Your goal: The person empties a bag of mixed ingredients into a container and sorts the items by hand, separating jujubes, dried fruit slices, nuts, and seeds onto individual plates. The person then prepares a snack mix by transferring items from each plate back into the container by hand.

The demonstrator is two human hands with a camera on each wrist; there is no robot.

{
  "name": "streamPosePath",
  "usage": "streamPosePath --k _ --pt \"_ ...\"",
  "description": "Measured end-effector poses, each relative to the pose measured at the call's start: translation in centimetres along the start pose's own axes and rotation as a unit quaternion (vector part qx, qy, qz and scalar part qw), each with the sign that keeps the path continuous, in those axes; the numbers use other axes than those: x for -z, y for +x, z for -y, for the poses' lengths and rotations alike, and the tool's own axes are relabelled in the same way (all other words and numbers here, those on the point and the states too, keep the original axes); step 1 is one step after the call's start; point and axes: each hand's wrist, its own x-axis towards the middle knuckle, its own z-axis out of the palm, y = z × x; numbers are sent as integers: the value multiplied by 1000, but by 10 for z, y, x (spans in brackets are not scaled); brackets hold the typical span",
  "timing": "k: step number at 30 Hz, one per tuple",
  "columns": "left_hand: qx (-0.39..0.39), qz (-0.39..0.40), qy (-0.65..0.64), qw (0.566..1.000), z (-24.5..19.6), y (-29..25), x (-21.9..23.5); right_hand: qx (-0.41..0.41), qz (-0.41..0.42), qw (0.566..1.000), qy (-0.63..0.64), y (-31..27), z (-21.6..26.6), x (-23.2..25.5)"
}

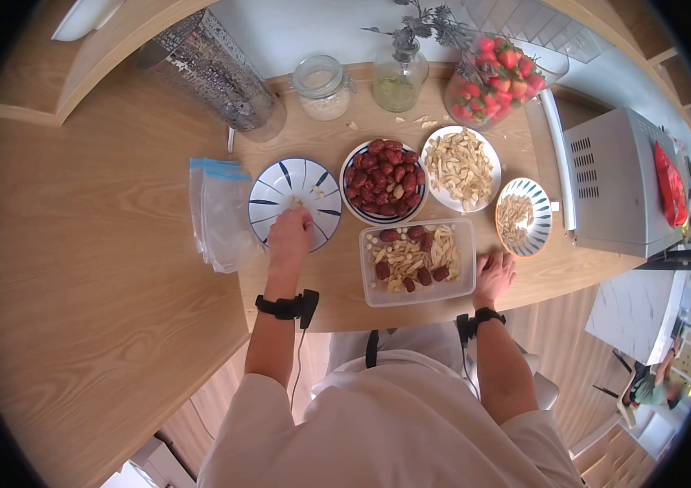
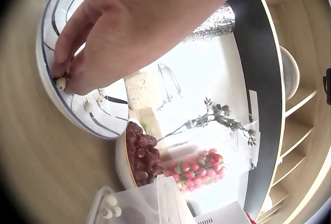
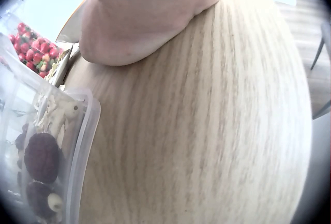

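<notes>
Over the blue-striped plate (image 1: 276, 191), my left hand (image 1: 290, 240) has its fingertips down among a few small cream-coloured balls. In the left wrist view the left hand (image 2: 98, 43) pinches a pale ball (image 2: 61, 83) between thumb and fingers near the plate's rim (image 2: 77, 125). Several more balls (image 2: 88, 107) lie on the plate. My right hand (image 1: 494, 278) rests on the table just right of a clear plastic box (image 1: 370, 295), which holds red dates, pale slices and balls. In the right wrist view only the heel of the right hand (image 3: 124, 32) shows; its fingers are hidden.
Behind the box stand a bowl of red dates (image 1: 384, 180), a plate of pale slices (image 1: 459, 169) and a striped bowl (image 1: 537, 236). Plastic bags (image 1: 217, 220) lie at left. A glass jar (image 1: 323, 88), a vase (image 1: 398, 84) and strawberries (image 1: 496, 85) line the back; a grey appliance (image 1: 618, 187) stands right.
</notes>
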Motion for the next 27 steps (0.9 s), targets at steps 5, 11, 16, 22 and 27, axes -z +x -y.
streamPosePath --k 5,11,16,22,27 --pt "-6 4 -19 1000 9 1 -4 0 3 1000 -2 1 0 0" --pt "-13 14 -64 998 5 -4 3 -2 0 1000 -7 0 -1 -1" --pt "-24 -41 -160 986 -4 -8 13 -7 13 1000 -4 0 3 4" --pt "-74 -64 -316 944 -22 -10 27 -2 14 1000 -2 1 1 4" --pt "-125 69 -460 876 -61 -32 38 10 -22 1000 -4 -1 -3 -4"
